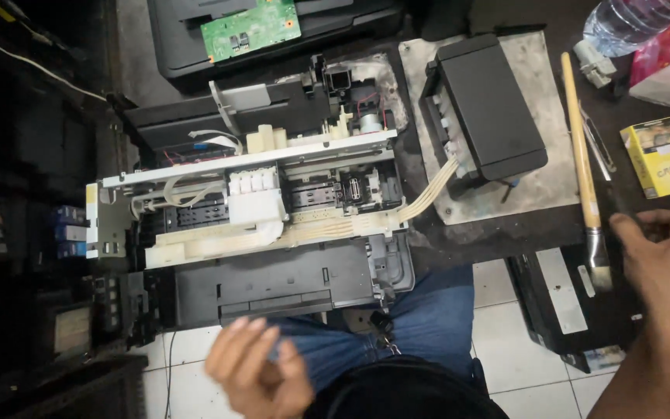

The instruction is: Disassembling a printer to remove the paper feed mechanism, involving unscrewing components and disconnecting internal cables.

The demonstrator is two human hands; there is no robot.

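The left hand [261, 368] hovers loosely curled and empty over the lap, near the opened printer [257, 209]. The right hand [664, 268], fingers half spread, holds nothing and sits just right of a brush [583, 155] on the desk [490, 233]. The printer looks bulky, its exposed tubes [428, 194] fragile; the stiff frame seems safest to grip.
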